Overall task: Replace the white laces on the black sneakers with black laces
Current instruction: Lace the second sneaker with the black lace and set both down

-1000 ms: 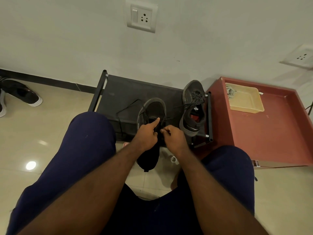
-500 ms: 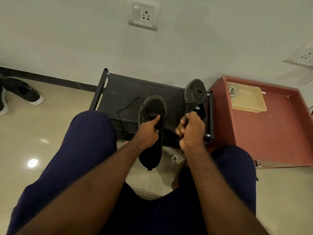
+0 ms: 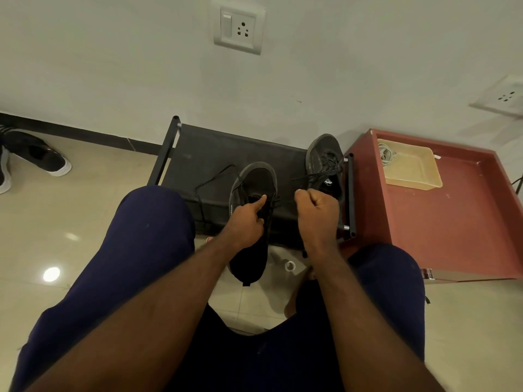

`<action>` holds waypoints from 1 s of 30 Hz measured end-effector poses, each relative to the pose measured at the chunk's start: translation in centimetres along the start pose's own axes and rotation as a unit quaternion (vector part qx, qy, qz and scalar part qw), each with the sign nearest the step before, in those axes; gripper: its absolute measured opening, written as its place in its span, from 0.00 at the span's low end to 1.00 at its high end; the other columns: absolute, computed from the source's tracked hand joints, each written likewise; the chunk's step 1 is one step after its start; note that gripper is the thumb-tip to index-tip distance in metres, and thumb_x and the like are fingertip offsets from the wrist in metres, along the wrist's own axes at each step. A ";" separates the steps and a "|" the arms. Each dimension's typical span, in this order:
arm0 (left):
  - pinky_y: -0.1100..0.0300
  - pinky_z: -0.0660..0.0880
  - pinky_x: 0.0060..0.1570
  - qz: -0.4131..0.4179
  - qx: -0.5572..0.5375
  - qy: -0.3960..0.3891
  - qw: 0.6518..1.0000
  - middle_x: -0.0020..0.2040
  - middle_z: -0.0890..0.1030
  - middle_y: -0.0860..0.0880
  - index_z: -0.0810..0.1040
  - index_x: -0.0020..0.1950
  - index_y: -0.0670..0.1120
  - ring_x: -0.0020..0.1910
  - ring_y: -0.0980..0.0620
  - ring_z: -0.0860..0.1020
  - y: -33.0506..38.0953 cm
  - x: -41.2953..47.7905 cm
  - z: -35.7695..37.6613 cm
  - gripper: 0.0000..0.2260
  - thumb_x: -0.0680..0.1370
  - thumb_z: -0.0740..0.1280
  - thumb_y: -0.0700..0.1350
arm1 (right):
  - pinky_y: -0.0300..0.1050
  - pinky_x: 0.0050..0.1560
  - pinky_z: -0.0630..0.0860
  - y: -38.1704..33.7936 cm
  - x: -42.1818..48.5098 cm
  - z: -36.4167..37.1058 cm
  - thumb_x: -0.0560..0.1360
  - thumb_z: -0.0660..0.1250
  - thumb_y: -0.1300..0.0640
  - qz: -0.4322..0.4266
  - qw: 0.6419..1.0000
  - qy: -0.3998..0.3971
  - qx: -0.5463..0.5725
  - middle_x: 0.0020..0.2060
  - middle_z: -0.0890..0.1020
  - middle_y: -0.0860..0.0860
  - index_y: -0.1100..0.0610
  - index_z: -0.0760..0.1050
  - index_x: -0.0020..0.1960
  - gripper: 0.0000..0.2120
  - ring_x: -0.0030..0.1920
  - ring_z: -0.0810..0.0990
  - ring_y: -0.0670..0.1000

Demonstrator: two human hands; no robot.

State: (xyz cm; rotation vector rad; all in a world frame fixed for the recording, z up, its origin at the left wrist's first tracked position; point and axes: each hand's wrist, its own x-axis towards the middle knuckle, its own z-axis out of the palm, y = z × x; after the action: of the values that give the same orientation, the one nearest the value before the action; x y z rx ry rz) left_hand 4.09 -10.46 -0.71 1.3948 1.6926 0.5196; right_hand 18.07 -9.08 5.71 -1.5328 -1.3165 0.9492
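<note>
A black sneaker [image 3: 256, 181] rests with its toe on the black rack [image 3: 209, 157] and its heel hanging over the front edge. My left hand [image 3: 247, 222] holds it at the tongue, index finger pressed into the lacing. My right hand [image 3: 317, 213] is a fist shut on one end of the black lace [image 3: 284, 202], drawn taut to the right of the shoe. The lace's other end [image 3: 210, 179] trails loose over the rack to the left. A second black sneaker [image 3: 324, 162], laced in black, lies at the rack's right end.
A red cabinet top [image 3: 464, 216] to the right carries a beige tray [image 3: 410, 169] with a coil of white cord. Another pair of black shoes [image 3: 36, 154] lies on the tiled floor at far left. A small white ring [image 3: 290, 266] sits on the floor below the rack. My knees flank the sneaker.
My right hand has left the sneaker's lacing and moved right and up, pulling the black lace taut. My left hand has stayed on the shoe.
</note>
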 end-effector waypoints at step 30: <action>0.53 0.77 0.58 -0.006 -0.017 -0.002 1.000 0.46 0.82 0.44 0.59 0.79 0.45 0.50 0.48 0.80 0.8 1.6 -2.0 0.29 0.78 0.64 0.38 | 0.52 0.65 0.74 -0.1 6.7 0.9 0.83 0.60 0.54 0.058 0.951 -0.169 -0.251 0.70 0.74 0.58 0.54 0.62 0.78 0.24 0.66 0.76 0.56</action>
State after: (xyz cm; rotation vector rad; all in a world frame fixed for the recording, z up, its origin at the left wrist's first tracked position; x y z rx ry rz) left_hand 2.97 -8.33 0.44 1.3607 1.6802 0.5367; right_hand 18.18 -2.36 5.51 -1.9060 -1.8323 1.0336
